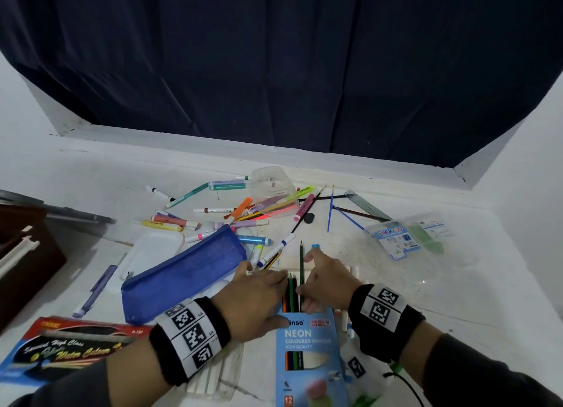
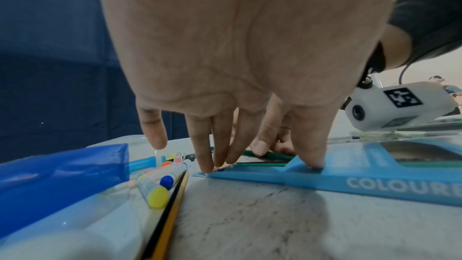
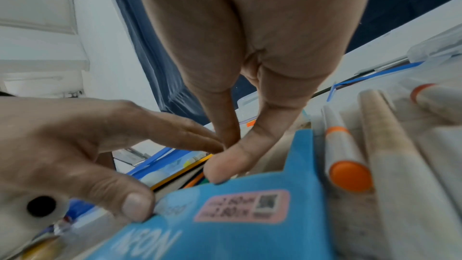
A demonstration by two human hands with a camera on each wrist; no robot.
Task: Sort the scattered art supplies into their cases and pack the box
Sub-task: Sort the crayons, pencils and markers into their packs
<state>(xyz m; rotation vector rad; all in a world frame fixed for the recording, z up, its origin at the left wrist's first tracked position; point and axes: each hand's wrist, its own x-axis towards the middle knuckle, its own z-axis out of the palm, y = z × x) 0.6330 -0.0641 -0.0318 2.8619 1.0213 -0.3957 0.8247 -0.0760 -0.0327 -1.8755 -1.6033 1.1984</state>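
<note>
Pencils [image 1: 292, 294] are seen protruding from the open end of the blue coloured-pencil box [image 1: 307, 355], flat on the table [image 1: 396, 300]. The box is pressed by the left hand [image 1: 259, 297] with straight fingers; a dark green pencil [image 1: 301, 263] is pinched by the right hand [image 1: 326, 281].

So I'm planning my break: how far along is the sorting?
Early. Done: a few coloured pencils sit in the blue pencil box. In hand: the right hand feeds a dark green pencil in while the left hand steadies the box. Left: the scattered markers, blue pouch, and packing.

white table [image 1: 396, 300], markers [image 1: 213, 210], pencil box [image 1: 307, 345]
</note>
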